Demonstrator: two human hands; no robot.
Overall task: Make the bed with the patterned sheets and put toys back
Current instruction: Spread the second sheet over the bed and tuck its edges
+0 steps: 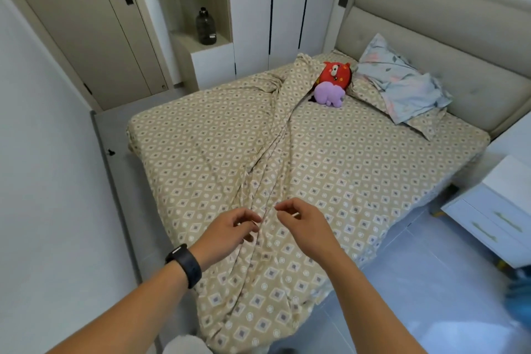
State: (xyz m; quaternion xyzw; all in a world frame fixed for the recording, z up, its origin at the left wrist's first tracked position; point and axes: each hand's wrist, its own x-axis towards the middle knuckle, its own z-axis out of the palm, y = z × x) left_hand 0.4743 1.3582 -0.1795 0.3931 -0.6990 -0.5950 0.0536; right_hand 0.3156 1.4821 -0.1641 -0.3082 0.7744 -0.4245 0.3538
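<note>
A beige diamond-patterned sheet covers the bed. A second piece of the same fabric lies bunched in a long ridge running from the foot toward the headboard. My left hand and my right hand hover on either side of this ridge near the foot, fingers loosely curled, holding nothing. A red plush toy and a purple plush toy lie near the head of the bed. A floral pillow leans by the headboard on a patterned pillow.
A padded headboard is at the right. A white nightstand stands by the bed's right side on the blue floor. A wall runs close along the left. A door, a shelf niche with a dark bottle and wardrobes are behind.
</note>
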